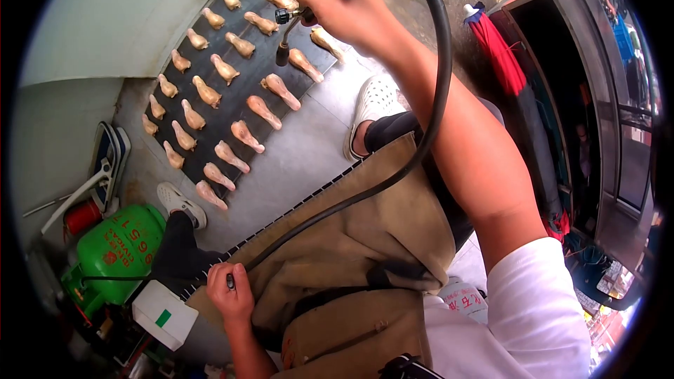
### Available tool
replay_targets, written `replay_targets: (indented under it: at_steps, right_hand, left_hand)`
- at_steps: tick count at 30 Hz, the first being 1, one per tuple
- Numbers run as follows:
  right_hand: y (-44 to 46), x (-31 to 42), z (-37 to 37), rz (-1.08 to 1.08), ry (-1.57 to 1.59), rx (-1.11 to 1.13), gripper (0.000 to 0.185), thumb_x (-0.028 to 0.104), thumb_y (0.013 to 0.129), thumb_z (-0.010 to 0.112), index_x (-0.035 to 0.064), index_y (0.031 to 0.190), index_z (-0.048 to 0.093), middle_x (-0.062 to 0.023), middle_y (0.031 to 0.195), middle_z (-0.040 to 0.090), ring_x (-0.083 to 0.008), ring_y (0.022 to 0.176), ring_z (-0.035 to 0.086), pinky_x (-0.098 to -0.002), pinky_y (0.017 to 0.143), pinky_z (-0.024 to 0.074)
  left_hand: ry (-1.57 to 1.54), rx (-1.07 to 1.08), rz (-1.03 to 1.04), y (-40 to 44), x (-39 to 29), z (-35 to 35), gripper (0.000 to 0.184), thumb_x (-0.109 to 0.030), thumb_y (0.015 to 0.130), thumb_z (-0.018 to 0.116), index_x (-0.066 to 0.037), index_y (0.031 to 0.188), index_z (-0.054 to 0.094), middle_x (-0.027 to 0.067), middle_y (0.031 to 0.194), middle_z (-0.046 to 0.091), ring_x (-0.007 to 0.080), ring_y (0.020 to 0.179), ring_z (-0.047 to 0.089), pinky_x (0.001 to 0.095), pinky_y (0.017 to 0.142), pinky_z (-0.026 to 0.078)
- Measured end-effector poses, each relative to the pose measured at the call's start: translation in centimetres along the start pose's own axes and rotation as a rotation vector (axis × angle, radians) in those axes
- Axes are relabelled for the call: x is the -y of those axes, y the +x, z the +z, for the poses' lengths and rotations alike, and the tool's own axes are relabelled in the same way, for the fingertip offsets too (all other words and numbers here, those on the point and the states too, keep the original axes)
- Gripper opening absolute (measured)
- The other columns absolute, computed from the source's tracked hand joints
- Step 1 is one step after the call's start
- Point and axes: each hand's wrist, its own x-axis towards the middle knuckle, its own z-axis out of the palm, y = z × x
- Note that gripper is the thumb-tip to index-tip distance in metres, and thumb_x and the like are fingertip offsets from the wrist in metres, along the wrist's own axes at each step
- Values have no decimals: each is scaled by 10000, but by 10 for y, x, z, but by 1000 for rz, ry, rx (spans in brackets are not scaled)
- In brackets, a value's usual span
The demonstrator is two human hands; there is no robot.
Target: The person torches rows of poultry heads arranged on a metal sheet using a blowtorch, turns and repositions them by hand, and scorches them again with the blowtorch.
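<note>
At the far centre, the right hand (345, 12) gripped a bent-necked metal blowtorch (283, 54) above a smooth dark board (235, 109) bearing rows of knobbly chicken drumsticks (206, 92); near left, the left hand (232, 300) clasped a small dark object (230, 281) beside the rubbery hose (344, 202).

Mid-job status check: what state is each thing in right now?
Right hand: closed on the torch.
Torch: nozzle over the drumsticks, no flame visible.
Hose: curving across the apron, no kink visible.
Left hand: curled around a small dark item.
Drumsticks: laid out in rows.
Dark board: bearing drumsticks.
Green gas cylinder: valve setting can't be told.
Red umbrella: furled.
</note>
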Motion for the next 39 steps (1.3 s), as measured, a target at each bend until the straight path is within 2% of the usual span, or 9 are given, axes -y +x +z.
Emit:
replay_targets:
  at_steps: [3, 9, 15, 19, 28, 35, 39]
  right_hand:
    - [-2, 2, -1, 7, 22, 2, 213, 162, 831, 584, 0, 696, 610, -98, 550, 532, -171, 524, 491, -368, 542, 431]
    - [-3, -1, -3, -24, -27, 36, 223, 167, 835, 593, -2, 690, 601, -90, 542, 524, -171, 520, 491, -372, 539, 427]
    - [-9, 2, -4, -27, -14, -34, 218, 156, 839, 593, -5, 691, 595, -76, 547, 534, -157, 529, 511, -349, 545, 444]
    - [-10, 5, -12, 19, 29, 79, 192, 115, 853, 578, -2, 706, 617, -62, 557, 567, -120, 529, 540, -328, 520, 447]
    - [-13, 10, -15, 188, 193, 77, 210, 138, 864, 586, -14, 731, 642, -50, 602, 611, -121, 564, 605, -296, 524, 479]
    - [-11, 13, -14, 129, 128, 59, 212, 148, 876, 584, -17, 757, 642, -41, 616, 608, -121, 571, 611, -296, 555, 507]
    - [-13, 16, -11, 178, 204, 36, 204, 148, 881, 596, -21, 778, 643, -44, 650, 622, -122, 607, 621, -294, 574, 516]
  left_hand:
    - [-5, -4, 3, -1, 0, 0, 131, -63, 896, 627, 13, 800, 581, 163, 759, 596, 347, 691, 551, 423, 655, 428]
    - [-2, -25, 10, -2, 1, 1, 129, -61, 896, 627, 13, 803, 577, 163, 756, 594, 344, 694, 554, 421, 662, 434]
    - [-13, -23, 7, -2, -1, 0, 135, -67, 896, 635, 13, 804, 578, 161, 755, 596, 345, 703, 561, 420, 669, 442]
    - [-14, -30, 11, -3, -2, -1, 140, -72, 896, 641, 14, 804, 581, 162, 758, 599, 349, 708, 567, 420, 668, 446]
    - [-18, -38, 4, -2, -5, -1, 146, -72, 896, 645, 14, 798, 579, 157, 760, 603, 344, 701, 566, 422, 663, 444]
    - [-11, -48, 22, -2, -4, -1, 146, -65, 892, 645, 13, 791, 575, 152, 760, 605, 341, 702, 568, 420, 662, 446]
    - [-10, -59, 21, -3, -4, 0, 142, -59, 886, 648, 11, 787, 575, 150, 758, 604, 340, 702, 568, 419, 666, 446]
